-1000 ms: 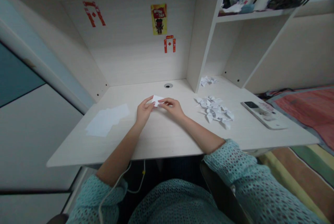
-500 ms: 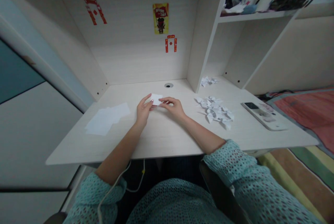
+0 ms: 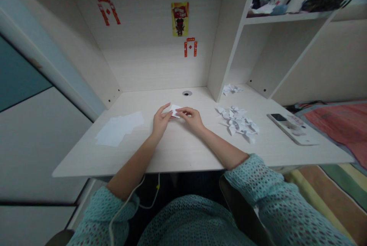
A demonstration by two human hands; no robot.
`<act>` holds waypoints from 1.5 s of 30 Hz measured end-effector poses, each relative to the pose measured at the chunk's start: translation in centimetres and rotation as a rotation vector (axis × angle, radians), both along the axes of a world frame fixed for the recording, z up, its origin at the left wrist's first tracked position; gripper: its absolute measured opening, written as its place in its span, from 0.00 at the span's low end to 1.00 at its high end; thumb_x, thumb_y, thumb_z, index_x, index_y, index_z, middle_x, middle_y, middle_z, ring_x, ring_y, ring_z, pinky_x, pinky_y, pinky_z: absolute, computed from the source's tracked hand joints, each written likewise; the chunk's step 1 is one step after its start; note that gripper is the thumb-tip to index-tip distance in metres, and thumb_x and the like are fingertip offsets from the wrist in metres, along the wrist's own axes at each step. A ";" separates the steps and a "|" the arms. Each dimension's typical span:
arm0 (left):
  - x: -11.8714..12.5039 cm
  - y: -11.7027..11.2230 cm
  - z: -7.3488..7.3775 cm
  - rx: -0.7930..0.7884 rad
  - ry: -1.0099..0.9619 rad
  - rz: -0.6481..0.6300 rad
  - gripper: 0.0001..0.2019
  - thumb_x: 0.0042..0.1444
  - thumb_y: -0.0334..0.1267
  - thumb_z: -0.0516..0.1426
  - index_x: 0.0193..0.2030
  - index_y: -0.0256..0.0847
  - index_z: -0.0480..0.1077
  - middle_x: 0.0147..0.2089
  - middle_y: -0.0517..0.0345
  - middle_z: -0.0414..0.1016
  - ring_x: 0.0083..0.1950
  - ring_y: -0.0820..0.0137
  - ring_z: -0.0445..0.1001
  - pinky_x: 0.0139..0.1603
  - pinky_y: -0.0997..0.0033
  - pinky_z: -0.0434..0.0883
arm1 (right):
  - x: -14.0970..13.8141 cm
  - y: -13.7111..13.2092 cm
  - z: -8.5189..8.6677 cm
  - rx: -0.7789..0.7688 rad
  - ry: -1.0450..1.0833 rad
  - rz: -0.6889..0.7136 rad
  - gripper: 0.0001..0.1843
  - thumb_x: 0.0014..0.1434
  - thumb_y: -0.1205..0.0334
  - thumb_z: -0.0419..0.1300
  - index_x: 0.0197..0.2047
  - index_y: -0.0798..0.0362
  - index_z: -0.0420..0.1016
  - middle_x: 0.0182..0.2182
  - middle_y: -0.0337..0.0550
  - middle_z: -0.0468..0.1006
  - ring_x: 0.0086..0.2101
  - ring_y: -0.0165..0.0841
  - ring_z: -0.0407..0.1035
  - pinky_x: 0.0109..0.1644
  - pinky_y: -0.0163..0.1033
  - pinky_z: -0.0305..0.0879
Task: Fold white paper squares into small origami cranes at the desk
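Observation:
Between my two hands, just above the middle of the desk, is a small folded piece of white paper (image 3: 174, 109). My left hand (image 3: 161, 120) pinches its left side between thumb and fingers. From the right, my right hand (image 3: 191, 116) grips the other side with thumb and fingertips. The fingers cover part of the paper, so its exact fold is hard to make out. Left of my hands lies a spread of flat white paper sheets (image 3: 117, 128). To the right is a heap of small folded white paper pieces (image 3: 237, 121).
A phone (image 3: 291, 129) lies on the right of the desk (image 3: 183, 154). More folded paper pieces (image 3: 231, 89) sit behind the upright divider (image 3: 233, 35). A cable hole (image 3: 187, 93) is at the back. A white cable (image 3: 126, 202) hangs by my left arm.
The paper has tilted, and my fingers have shifted on it, covering more of its surface. The whole view has moved slightly. Both hands keep their hold.

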State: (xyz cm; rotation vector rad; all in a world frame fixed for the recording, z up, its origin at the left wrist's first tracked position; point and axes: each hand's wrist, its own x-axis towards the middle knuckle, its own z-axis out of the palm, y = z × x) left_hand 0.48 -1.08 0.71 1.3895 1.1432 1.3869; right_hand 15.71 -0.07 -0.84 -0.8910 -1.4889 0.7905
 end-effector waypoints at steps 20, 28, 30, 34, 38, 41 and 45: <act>0.5 -0.4 0.0 0.072 -0.033 0.037 0.15 0.46 0.43 0.62 0.40 0.38 0.76 0.38 0.51 0.79 0.39 0.66 0.76 0.43 0.67 0.72 | -0.2 0.2 0.3 -0.087 0.253 -0.040 0.13 0.46 0.51 0.65 0.28 0.52 0.79 0.29 0.42 0.80 0.32 0.35 0.72 0.39 0.39 0.67; 0.3 -0.2 -0.1 0.143 -0.053 0.120 0.14 0.46 0.42 0.62 0.40 0.39 0.77 0.42 0.51 0.79 0.43 0.65 0.76 0.50 0.62 0.71 | -0.4 -0.2 0.4 -0.069 0.230 -0.024 0.14 0.43 0.51 0.67 0.30 0.52 0.80 0.30 0.44 0.81 0.32 0.36 0.73 0.41 0.42 0.69; 0.3 -0.1 -0.2 0.142 -0.065 0.121 0.14 0.45 0.41 0.63 0.40 0.38 0.77 0.42 0.50 0.79 0.44 0.65 0.76 0.51 0.61 0.71 | -0.3 -0.1 0.4 -0.089 0.254 -0.018 0.14 0.43 0.51 0.67 0.28 0.52 0.79 0.29 0.44 0.80 0.32 0.35 0.73 0.41 0.41 0.69; 0.3 0.0 -0.1 0.111 -0.138 0.135 0.15 0.44 0.41 0.63 0.40 0.37 0.77 0.42 0.49 0.79 0.43 0.65 0.76 0.50 0.62 0.71 | -0.1 0.1 0.5 -0.117 0.336 0.021 0.14 0.42 0.51 0.67 0.28 0.52 0.78 0.30 0.42 0.80 0.32 0.34 0.73 0.41 0.40 0.68; 0.3 -0.2 0.3 0.104 -0.151 0.102 0.15 0.45 0.42 0.63 0.39 0.37 0.77 0.40 0.50 0.79 0.40 0.66 0.77 0.48 0.63 0.72 | 0.1 0.3 0.5 -0.117 0.335 0.037 0.14 0.42 0.50 0.67 0.29 0.51 0.77 0.30 0.41 0.80 0.33 0.33 0.73 0.42 0.40 0.68; 0.3 -0.5 0.5 0.136 -0.101 0.088 0.13 0.45 0.41 0.64 0.38 0.38 0.77 0.38 0.51 0.79 0.39 0.66 0.77 0.46 0.64 0.73 | 0.1 0.3 0.6 -0.115 0.339 0.046 0.14 0.41 0.51 0.68 0.29 0.51 0.77 0.29 0.41 0.80 0.32 0.33 0.73 0.42 0.40 0.68; 0.5 -0.8 0.6 0.170 -0.069 0.107 0.12 0.45 0.40 0.63 0.37 0.38 0.77 0.38 0.52 0.79 0.40 0.66 0.77 0.48 0.63 0.72 | -0.1 -0.1 0.8 -0.112 0.318 0.066 0.14 0.41 0.50 0.68 0.28 0.51 0.78 0.29 0.41 0.80 0.32 0.33 0.73 0.41 0.41 0.68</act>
